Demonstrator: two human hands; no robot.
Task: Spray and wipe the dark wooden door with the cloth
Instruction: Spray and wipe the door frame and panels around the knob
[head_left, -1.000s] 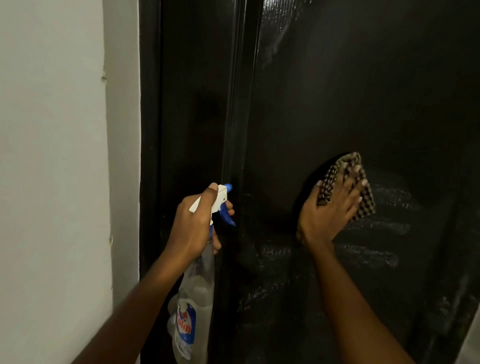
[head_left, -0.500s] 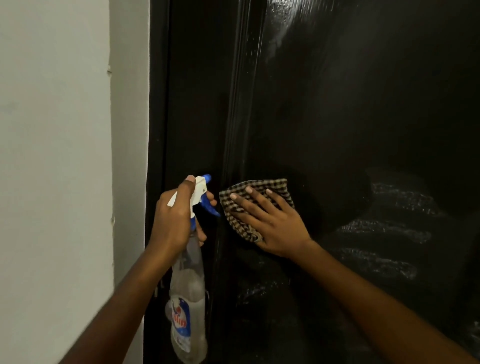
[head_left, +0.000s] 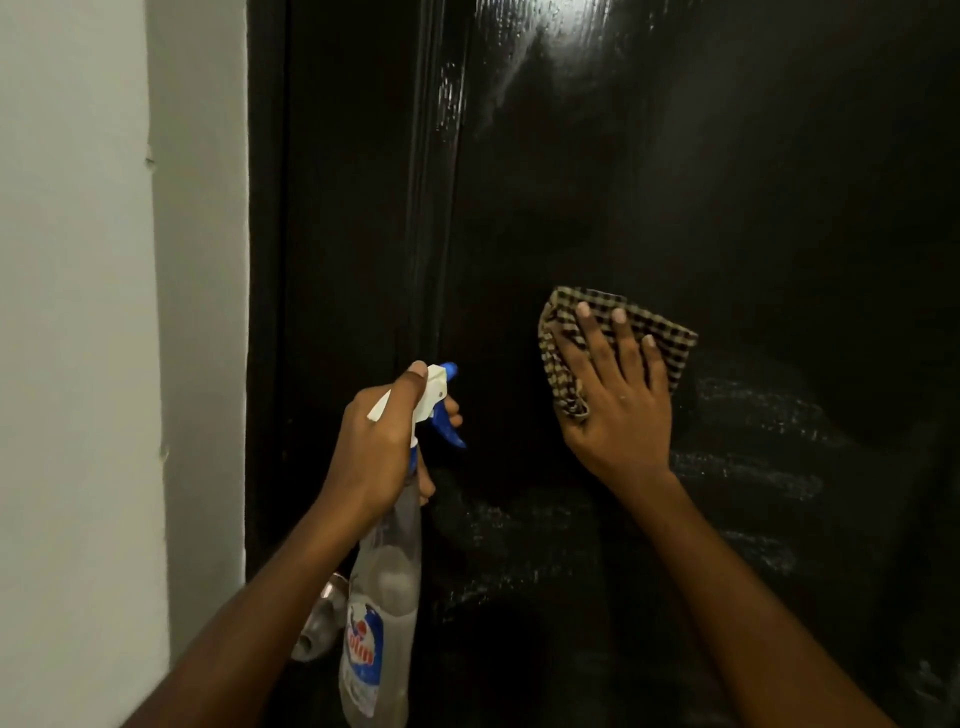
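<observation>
**Dark door being wiped with a checked cloth**

Dark, glossy wood fills most of the view: the door (head_left: 675, 182) stands close in front, with a bright glare near its top and pale, streaky wet smears across its lower right part. To the left runs a white wall (head_left: 78, 312), meeting the dark door frame (head_left: 267, 260) in a straight vertical edge.

Low at the centre-left, the left hand (head_left: 382, 447) is wrapped around the neck of a clear spray bottle (head_left: 382, 613), thumb lying along its white top, fingers curled by the blue trigger. The bottle hangs upright with a blue and red label near its base, its nozzle aimed at the door. Behind the bottle, a metal door handle (head_left: 319, 623) shows partly, blurred.

Right of the bottle, the right hand (head_left: 618, 400) lies flat with fingers spread, pressing a folded brown-and-black checked cloth (head_left: 561, 358) against the door at mid-height.
</observation>
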